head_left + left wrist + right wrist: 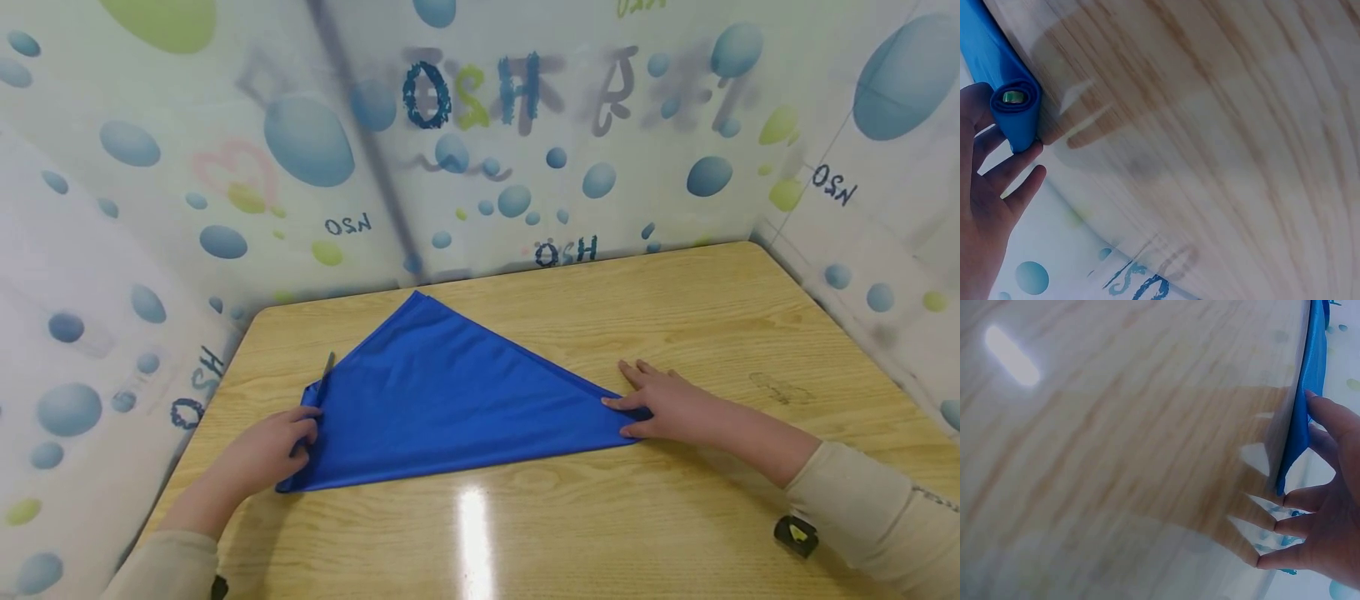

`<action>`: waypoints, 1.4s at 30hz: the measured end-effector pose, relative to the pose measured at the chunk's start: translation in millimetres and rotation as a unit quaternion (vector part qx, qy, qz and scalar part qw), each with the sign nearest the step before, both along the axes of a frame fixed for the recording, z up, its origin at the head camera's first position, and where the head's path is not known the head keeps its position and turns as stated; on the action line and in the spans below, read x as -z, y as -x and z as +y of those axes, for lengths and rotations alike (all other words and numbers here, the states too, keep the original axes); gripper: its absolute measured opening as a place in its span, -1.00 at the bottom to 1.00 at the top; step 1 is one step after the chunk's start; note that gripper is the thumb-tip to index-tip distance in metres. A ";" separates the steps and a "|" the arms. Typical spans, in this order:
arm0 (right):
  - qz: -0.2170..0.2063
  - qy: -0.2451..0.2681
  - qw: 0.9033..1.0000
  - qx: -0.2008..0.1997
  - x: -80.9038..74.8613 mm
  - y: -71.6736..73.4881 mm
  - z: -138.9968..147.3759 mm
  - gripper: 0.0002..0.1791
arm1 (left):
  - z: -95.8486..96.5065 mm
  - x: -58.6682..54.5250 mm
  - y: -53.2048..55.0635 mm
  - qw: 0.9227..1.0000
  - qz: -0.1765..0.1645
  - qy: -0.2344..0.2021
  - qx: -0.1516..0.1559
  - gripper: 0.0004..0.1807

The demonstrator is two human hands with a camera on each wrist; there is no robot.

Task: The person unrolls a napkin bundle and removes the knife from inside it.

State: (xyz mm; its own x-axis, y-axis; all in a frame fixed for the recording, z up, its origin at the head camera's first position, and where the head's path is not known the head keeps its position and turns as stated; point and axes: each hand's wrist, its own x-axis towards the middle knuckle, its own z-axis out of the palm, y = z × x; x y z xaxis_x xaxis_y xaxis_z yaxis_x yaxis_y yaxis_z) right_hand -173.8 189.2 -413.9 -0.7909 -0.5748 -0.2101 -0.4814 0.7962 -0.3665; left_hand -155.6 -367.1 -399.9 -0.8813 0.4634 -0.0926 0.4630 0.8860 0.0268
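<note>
A blue cloth [450, 392], folded into a broad triangle, lies on the wooden table. Its left end is rolled up, and a thin dark stick-like object [327, 367] sticks out at the far end of that roll. Something green [1014, 97] shows inside the roll's near end in the left wrist view; its kind is unclear. My left hand [267, 450] holds the rolled end between thumb and fingers. Over the cloth's right corner, my right hand [667, 408] has its fingers spread, with thumb and forefinger on the fabric and other fingertips on the table.
The wooden table [562, 517] has rounded far corners and a bright light reflection at the front. Walls printed with blue and green bubbles [307, 142] close in behind and on both sides. A small black object [797, 536] shows by the right sleeve.
</note>
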 end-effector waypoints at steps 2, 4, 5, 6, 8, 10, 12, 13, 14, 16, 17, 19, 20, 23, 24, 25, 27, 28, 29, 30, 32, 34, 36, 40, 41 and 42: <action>0.000 0.000 1.000 0.001 0.2 0.2 0.0 -0.42 | -1.9 0.0 0.0 1.000 0.003 0.003 -0.001 -0.83; 0.000 0.000 1.000 0.001 0.3 0.4 0.2 -0.42 | -3.8 -0.2 0.0 1.000 0.007 0.004 -0.001 -0.82; 0.000 0.000 1.000 0.001 0.3 0.4 0.4 -0.42 | -4.9 -0.3 0.0 1.000 0.006 0.005 -0.001 -0.81; 0.000 0.000 1.000 0.000 0.5 0.4 0.5 -0.42 | -6.1 -0.3 -0.2 1.000 0.008 0.005 -0.001 -0.80; 0.002 0.000 1.000 -0.001 0.8 0.5 0.6 -0.42 | -8.1 -0.7 -0.6 1.000 0.008 0.003 -0.002 -0.79; 0.002 0.000 1.000 -0.001 1.1 0.7 0.5 -0.42 | -9.9 -1.2 -1.3 1.000 0.008 0.003 -0.006 -0.80; 0.002 0.000 1.000 -0.001 1.2 0.6 0.5 -0.42 | -11.2 -1.7 -2.5 1.000 0.008 0.000 -0.009 -0.83; 0.001 0.000 1.000 -0.001 1.2 0.5 0.5 -0.41 | -11.5 -2.2 -2.9 1.000 0.008 0.000 -0.010 -0.84; 0.001 -0.001 1.000 -0.002 1.2 0.5 0.5 -0.42 | -12.1 -2.4 -3.3 1.000 0.010 0.002 -0.012 -0.86; -0.001 -0.003 1.000 -0.001 1.2 0.4 0.4 -0.42 | -13.4 -2.3 -4.4 1.000 0.015 0.006 -0.016 -0.85; -0.002 -0.003 1.000 -0.001 1.2 0.4 0.4 -0.42 | -14.0 -2.2 -4.8 1.000 0.021 0.008 -0.014 -0.85; -0.003 -0.004 1.000 0.000 1.1 0.4 0.3 -0.42 | -15.6 -1.7 -5.4 0.999 0.037 0.016 -0.013 -0.82; -0.004 -0.003 1.000 0.000 1.1 0.4 0.2 -0.42 | -16.4 -1.4 -5.6 0.999 0.046 0.023 -0.014 -0.81; -0.003 -0.003 1.000 -0.001 0.8 0.5 0.1 -0.42 | -18.3 -1.0 -5.4 0.997 0.065 0.045 -0.009 -0.76; -0.003 -0.003 1.000 -0.002 0.6 0.4 0.0 -0.43 | -18.9 -0.8 -5.1 0.996 0.067 0.053 -0.010 -0.75; -0.003 -0.003 1.000 -0.002 0.5 0.4 -0.1 -0.43 | -19.6 -0.7 -4.8 0.996 0.068 0.058 -0.009 -0.75; -0.001 -0.003 1.000 -0.004 0.1 0.3 -0.1 -0.43 | -20.4 -1.1 -4.6 0.996 0.062 0.065 -0.007 -0.76; -0.001 -0.003 1.000 -0.004 -0.1 0.2 -0.1 -0.43 | -20.6 -1.3 -4.6 0.996 0.058 0.065 -0.007 -0.77; -0.001 -0.003 1.000 -0.004 -0.2 0.2 -0.1 -0.43 | -20.5 -1.9 -4.7 0.997 0.052 0.064 -0.009 -0.78; -0.001 -0.002 1.000 -0.004 -0.4 0.2 -0.1 -0.43 | -20.6 -2.3 -5.0 0.997 0.050 0.061 -0.011 -0.79; 0.001 -0.002 1.000 -0.004 -0.7 0.1 -0.2 -0.43 | -20.5 -3.2 -5.6 0.997 0.044 0.057 -0.014 -0.80; 0.001 -0.001 1.000 -0.004 -1.5 -0.2 -0.4 -0.43 | -20.6 -4.3 -6.1 0.998 0.038 0.051 -0.016 -0.80; 0.000 0.001 1.000 -0.003 -2.3 -0.7 -0.6 -0.43 | -21.3 -4.6 -6.2 0.998 0.037 0.048 -0.017 -0.81; -0.002 0.000 1.000 -0.003 -2.8 -1.3 -0.9 -0.43 | -21.5 -5.8 -6.1 0.998 0.032 0.053 -0.019 -0.83; -0.003 0.000 1.000 -0.002 -2.5 -1.2 -1.2 -0.43 | -21.6 -6.1 -6.3 0.998 0.032 0.054 -0.020 -0.84; -0.002 -0.001 1.000 -0.002 -2.3 -1.1 -1.2 -0.43 | -21.7 -6.6 -6.6 0.998 0.031 0.054 -0.019 -0.85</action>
